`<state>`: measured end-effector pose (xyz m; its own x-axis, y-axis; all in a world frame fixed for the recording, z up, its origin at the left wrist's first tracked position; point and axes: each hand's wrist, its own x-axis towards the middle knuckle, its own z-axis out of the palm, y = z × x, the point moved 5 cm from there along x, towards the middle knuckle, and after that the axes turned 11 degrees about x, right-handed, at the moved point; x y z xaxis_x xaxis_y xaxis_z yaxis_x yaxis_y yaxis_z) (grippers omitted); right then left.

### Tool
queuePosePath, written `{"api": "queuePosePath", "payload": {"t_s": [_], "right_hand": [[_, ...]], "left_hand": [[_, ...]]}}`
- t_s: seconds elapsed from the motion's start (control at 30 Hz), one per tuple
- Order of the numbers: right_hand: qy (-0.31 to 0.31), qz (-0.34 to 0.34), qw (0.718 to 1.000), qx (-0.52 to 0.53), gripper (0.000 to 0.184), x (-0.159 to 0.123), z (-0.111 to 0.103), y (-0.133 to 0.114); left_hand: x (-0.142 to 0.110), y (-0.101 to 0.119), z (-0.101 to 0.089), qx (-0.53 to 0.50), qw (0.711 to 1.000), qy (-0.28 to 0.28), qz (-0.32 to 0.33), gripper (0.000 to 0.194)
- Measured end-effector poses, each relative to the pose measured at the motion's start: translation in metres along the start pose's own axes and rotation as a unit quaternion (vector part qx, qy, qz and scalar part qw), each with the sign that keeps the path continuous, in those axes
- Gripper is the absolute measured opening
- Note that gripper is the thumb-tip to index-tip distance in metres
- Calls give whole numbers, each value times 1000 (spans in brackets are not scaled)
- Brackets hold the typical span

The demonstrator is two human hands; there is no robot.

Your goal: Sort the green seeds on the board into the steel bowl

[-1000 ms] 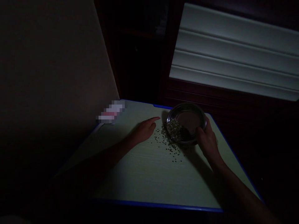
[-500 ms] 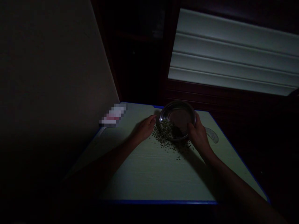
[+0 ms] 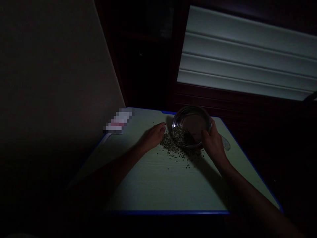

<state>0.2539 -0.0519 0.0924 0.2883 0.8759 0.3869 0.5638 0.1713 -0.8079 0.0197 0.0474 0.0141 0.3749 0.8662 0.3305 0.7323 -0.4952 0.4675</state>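
Note:
A round metal bowl (image 3: 195, 120) is tilted toward me near the far edge of a pale table (image 3: 158, 185) with a blue rim. My right hand (image 3: 213, 145) grips the bowl's right side. Small greenish grains (image 3: 174, 142) spill from the bowl into a pile on the table, with loose ones scattered nearer me. My left hand (image 3: 153, 135) lies on the table at the left edge of the pile, fingers stretched toward the grains and holding nothing.
A blurred pink-and-white packet (image 3: 118, 122) lies at the table's far left corner. A wall stands on the left. Dark furniture and a pale ribbed panel (image 3: 247, 56) are behind the table. The room is very dim.
The bowl has shifted left and tipped further. More grains have poured onto the table. My left hand has moved right against the pile.

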Motion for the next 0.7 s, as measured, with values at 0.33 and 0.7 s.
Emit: {"api": "queuePosePath", "payload": {"t_s": [0.33, 0.7], "right_hand": [[12, 5, 999, -33, 64, -9, -16, 7], [30, 2, 998, -52, 65, -19, -38, 18]], "left_hand": [[0, 6, 6, 61, 997, -10, 52, 49], [-10, 27, 16, 122, 979, -86, 141, 53]]}}
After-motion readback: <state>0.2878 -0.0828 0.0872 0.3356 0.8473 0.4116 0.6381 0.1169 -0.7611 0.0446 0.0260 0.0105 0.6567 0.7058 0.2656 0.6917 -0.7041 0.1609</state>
